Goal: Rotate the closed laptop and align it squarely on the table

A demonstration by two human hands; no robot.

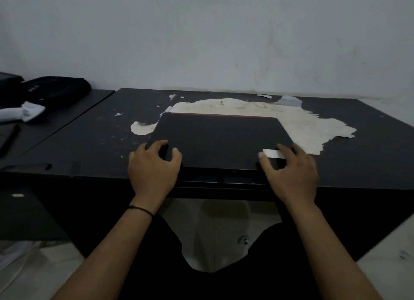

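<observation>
My left hand [154,167] covers the laptop's [218,140] near left corner, and my right hand [291,172], slightly blurred, hides the near right corner and part of a pale sticker [272,153]. Its print is unreadable. The bag [53,91] at far left is cut off by the edge.

laptop [218,140]: matte black lid, thin red strip along its far edge, small white label near the near right corner. table [358,156]: black top, big cream patch where the finish has peeled at the far middle, white flecks scattered left of it. Black bag [56,91] and white cloth [26,112] at the far left. Black band [141,210] on the left wrist. Wall [201,35] grey-white.
</observation>
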